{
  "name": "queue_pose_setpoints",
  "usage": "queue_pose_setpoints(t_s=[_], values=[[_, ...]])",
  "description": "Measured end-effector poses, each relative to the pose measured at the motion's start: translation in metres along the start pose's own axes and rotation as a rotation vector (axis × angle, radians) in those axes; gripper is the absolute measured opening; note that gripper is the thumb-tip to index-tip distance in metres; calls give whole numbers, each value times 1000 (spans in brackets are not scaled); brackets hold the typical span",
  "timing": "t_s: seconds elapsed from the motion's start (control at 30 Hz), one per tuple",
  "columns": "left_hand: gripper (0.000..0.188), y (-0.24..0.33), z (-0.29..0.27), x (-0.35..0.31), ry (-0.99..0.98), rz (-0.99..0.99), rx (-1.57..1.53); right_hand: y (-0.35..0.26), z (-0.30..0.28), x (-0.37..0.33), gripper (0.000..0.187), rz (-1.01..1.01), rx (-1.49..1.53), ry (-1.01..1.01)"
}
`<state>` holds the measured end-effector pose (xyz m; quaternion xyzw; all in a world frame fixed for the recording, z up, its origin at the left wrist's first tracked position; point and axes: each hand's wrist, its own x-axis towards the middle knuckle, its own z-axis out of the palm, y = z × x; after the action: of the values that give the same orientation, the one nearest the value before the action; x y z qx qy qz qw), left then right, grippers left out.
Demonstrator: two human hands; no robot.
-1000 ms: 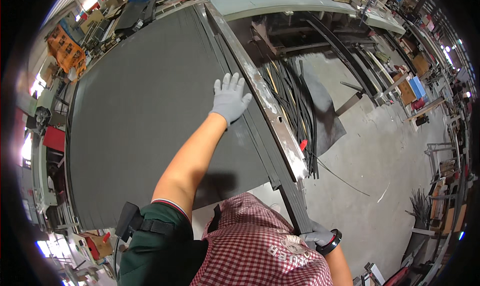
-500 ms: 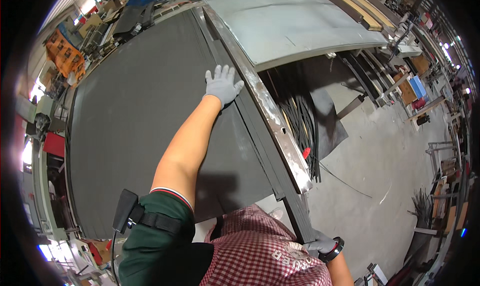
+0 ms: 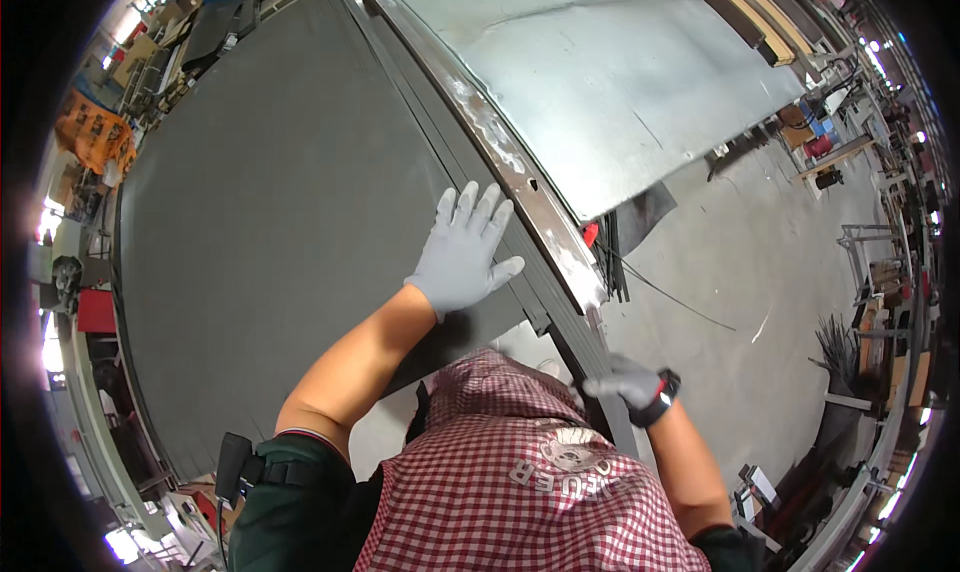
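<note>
A large dark grey sheet [image 3: 280, 182] lies flat before me. Along its right side runs a bundle of narrow dark grey strips [image 3: 530, 290], whose near end sticks out past the sheet toward my body. My left hand [image 3: 462, 257], in a light grey glove, is palm down with fingers spread, over the sheet's right edge and the strips. Beside the projecting end of the strips is my right hand [image 3: 628, 384], also gloved, with a dark band on the wrist. Its fingers reach left over the strips, smeared by motion, so their grip is unclear.
A worn metal beam [image 3: 530, 197] borders the strips on the right. Beyond it rests a pale metal sheet [image 3: 600, 82]. Thin black strips [image 3: 612, 267] and a red object [image 3: 590, 234] show under its corner. Grey concrete floor [image 3: 750, 272] lies to the right, with racks [image 3: 880, 242] farther off.
My view has shifted. My left hand has come nearer along the strips, fingers still spread. My right hand has moved up and away from the strips' near end, where it was before.
</note>
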<state>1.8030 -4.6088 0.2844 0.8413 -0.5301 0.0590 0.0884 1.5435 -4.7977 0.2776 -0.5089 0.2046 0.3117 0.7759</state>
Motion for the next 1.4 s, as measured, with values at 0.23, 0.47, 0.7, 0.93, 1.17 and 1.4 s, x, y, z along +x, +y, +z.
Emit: queue_pose_setpoints(t_s=[0.23,0.47,0.7,0.93,1.17,1.4], values=[[70,0,2,-7,23,11,11,-8,9,10,63,-68,-86,42],[69,0,7,-8,34,6,18,59,-8,-30,67,-122,-195,113],[68,-1,7,-2,29,20,10,-22,6,31,66,-67,-38,132],[68,-1,4,-9,27,-1,19,50,5,-21,67,-149,-195,206],[68,4,-1,-8,-3,18,5,-22,10,32,44,-185,-146,171],[69,4,-2,-6,-26,17,18,34,27,13,54,-169,194,388]])
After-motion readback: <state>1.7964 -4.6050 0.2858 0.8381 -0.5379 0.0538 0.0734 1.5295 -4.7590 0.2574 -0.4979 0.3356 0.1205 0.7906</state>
